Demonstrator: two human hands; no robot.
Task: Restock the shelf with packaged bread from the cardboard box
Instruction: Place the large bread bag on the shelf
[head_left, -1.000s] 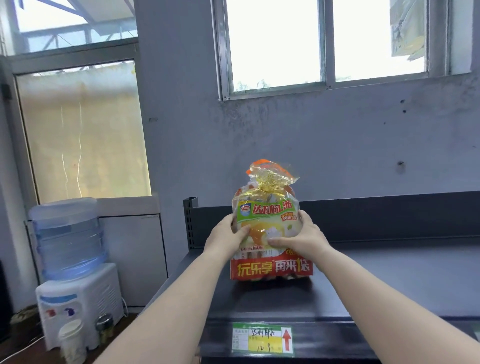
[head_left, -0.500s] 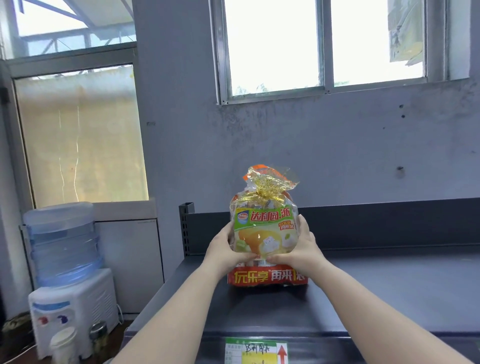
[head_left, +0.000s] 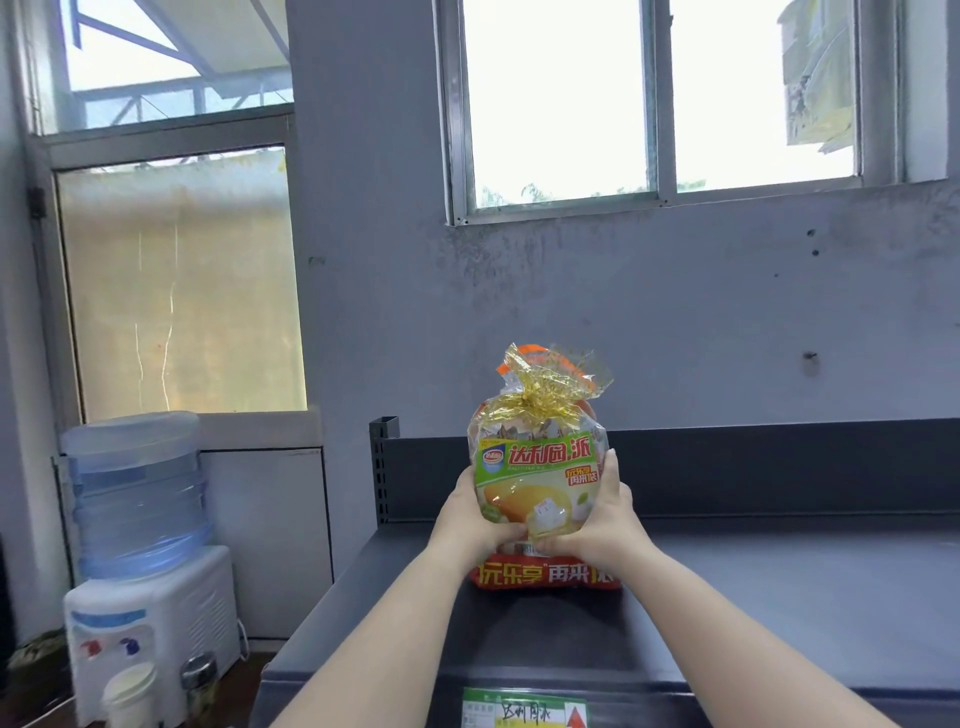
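Gripping bread bag (head_left: 540, 483) — left hand (head_left: 470, 519) | right hand (head_left: 605, 525) — upright on shelf (head_left: 779, 597)

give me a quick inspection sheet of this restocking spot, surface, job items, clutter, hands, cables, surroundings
surface: dark shelf, low back panel, price label on its front edge
job's things: one packaged bread bag, upright, base on the shelf, gold-tied top; cardboard box not in view
clutter: nothing seen on the shelf besides the bag
hands: left hand and right hand grip the bag's sides, thumbs on its front
cables: white cord beside the dispenser, its run unclear
surroundings: water dispenser on the left with a white cup and a jar in front of it; grey wall, window above
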